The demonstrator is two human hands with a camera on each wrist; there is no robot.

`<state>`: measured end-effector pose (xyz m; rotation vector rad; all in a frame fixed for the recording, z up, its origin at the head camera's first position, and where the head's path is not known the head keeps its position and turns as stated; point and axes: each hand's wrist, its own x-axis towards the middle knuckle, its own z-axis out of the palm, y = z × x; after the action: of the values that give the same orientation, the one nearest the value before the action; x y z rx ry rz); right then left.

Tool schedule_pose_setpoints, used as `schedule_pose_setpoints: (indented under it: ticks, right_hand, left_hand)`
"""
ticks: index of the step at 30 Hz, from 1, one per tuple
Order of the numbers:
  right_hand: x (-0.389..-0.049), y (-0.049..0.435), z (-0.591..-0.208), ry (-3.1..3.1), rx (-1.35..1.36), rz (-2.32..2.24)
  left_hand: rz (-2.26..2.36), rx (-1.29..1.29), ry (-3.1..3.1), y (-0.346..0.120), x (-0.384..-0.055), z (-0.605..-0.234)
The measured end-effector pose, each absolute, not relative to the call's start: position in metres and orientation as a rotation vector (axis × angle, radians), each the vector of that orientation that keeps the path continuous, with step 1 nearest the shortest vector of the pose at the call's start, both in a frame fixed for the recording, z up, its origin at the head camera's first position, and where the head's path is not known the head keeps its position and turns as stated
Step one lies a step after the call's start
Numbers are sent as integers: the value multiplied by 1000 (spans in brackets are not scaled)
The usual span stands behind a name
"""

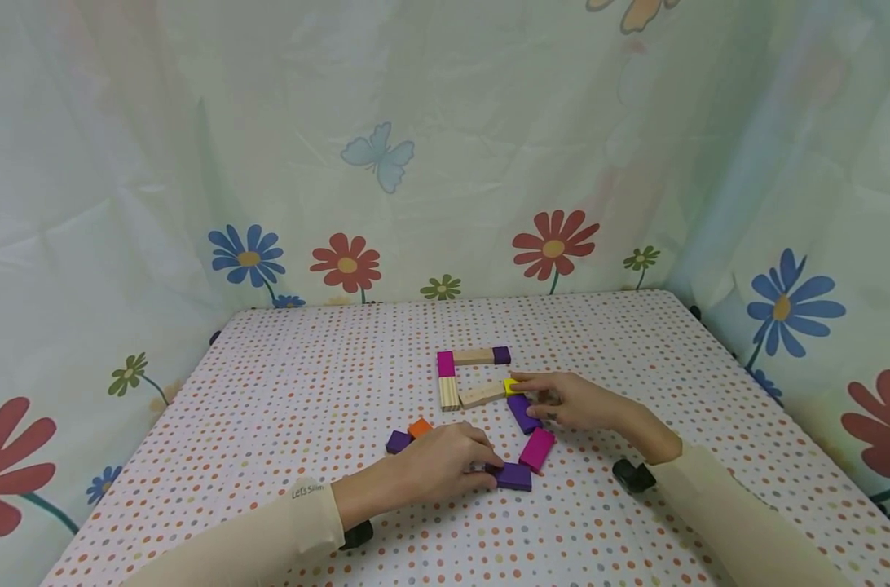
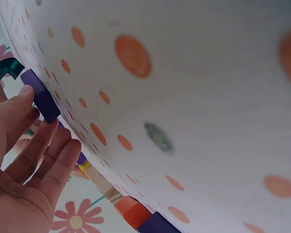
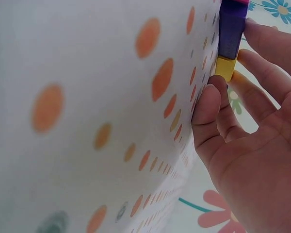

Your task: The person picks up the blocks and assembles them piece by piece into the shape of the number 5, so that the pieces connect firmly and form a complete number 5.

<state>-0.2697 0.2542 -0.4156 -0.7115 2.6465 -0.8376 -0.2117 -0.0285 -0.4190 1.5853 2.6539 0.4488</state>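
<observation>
My left hand (image 1: 448,461) pinches a purple block (image 1: 514,477) lying near the front of the layout; in the left wrist view the thumb presses one face of the purple block (image 2: 41,95). Fairly straight fingers of my right hand (image 1: 580,401) touch a yellow block (image 1: 510,388), and its thumb rests against another purple block (image 1: 522,414). Seen from the right wrist, the yellow block (image 3: 225,68) adjoins the purple one (image 3: 231,31). A pink block (image 1: 537,449) sits between the two purple blocks. Plain wooden block (image 1: 483,395) meets the yellow one.
Behind, a pink block (image 1: 446,364), a striped-looking wooden block (image 1: 449,394), a wooden block (image 1: 473,357) and a purple block (image 1: 501,355) form an angled line. Partly behind my left hand lie an orange block (image 1: 419,428) and a purple block (image 1: 398,442). Dotted cloth (image 1: 306,367) covers the table.
</observation>
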Motion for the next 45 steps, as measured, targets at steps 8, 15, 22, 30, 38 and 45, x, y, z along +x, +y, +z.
schedule_pose_setpoints:
  ticks: [8, 15, 22, 30, 38, 45]
  right_hand:
    - [-269, 253, -414, 2636, -716, -855]
    - [-270, 254, -414, 2645, -707, -831]
    - [-269, 253, -413, 2641, -700, -836]
    - [-269, 254, -415, 2644, -693, -830]
    - [-270, 256, -416, 2644, -709, -826]
    - [-270, 256, -416, 2644, -714, -837]
  left_hand:
    - [537, 1563, 2669, -32, -212, -418]
    - [626, 1498, 2704, -42, -218, -406]
    - [614, 1379, 2799, -58, -229, -403]
    - [660, 1200, 2822, -79, -241, -406]
    - [583, 1184, 2834, -89, -246, -413]
    - [626, 1191, 2797, -91, -246, -416]
